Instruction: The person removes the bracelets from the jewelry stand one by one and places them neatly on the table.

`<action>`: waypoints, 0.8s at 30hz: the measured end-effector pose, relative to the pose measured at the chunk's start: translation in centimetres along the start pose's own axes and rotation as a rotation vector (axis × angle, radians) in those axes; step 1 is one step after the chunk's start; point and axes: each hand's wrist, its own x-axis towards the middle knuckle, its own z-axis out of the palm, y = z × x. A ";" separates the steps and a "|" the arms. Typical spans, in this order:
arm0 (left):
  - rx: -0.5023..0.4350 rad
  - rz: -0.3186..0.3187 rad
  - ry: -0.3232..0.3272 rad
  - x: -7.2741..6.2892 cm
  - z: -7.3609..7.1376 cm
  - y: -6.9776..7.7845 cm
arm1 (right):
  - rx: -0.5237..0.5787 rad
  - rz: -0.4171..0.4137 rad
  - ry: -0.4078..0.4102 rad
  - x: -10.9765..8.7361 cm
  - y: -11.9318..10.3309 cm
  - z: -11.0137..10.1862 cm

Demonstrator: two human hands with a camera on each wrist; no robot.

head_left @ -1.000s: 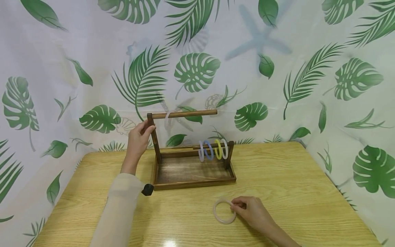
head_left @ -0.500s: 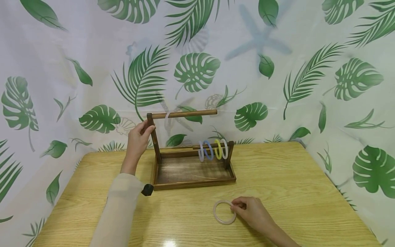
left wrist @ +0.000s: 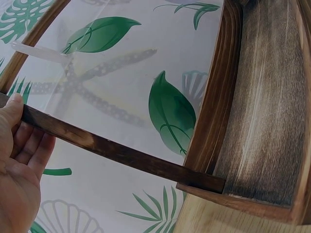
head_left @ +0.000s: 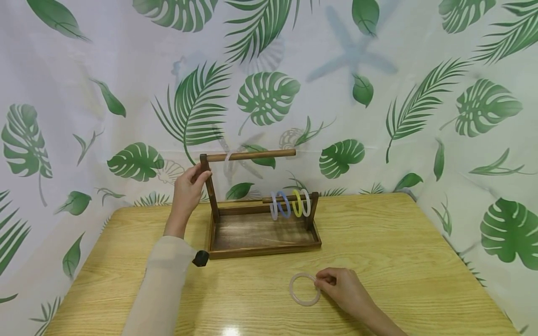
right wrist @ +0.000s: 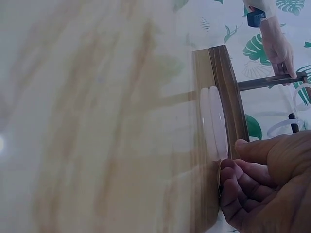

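Note:
My left hand [head_left: 189,189] grips the top of the left upright of a dark wooden bangle stand [head_left: 265,252], thumb in front and fingers behind, as the left wrist view also shows. A pale pinkish bangle [head_left: 291,291] lies flat at the tabletop in front of the stand. My right hand [head_left: 346,289] pinches its right edge between thumb and fingertips. In the right wrist view the bangle [right wrist: 221,124] appears edge-on beside its reflection. One clear whitish bangle [head_left: 227,162] hangs on the upper bar [head_left: 260,154].
The lower bar carries several bangles, among them a blue bangle [head_left: 283,205] and a yellow bangle [head_left: 297,203]. A low-rimmed tray forms the stand's base. The glossy wooden table [head_left: 399,247] meets a leaf-patterned cloth [head_left: 420,116] behind.
The bangle at my right fingertips has shifted very slightly left and toward me. My left hand and the stand have stayed in place.

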 end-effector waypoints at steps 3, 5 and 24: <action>-0.008 -0.009 -0.003 0.0 0.0 0.0 | -0.002 0.014 0.022 0.0 -0.2 0.0; -0.017 -0.016 -0.005 0.0 0.0 0.0 | 0.000 0.025 0.039 -0.1 -0.4 0.0; -0.012 -0.023 -0.015 0.0 0.0 0.1 | -0.044 -0.010 0.148 1.4 -3.2 -2.0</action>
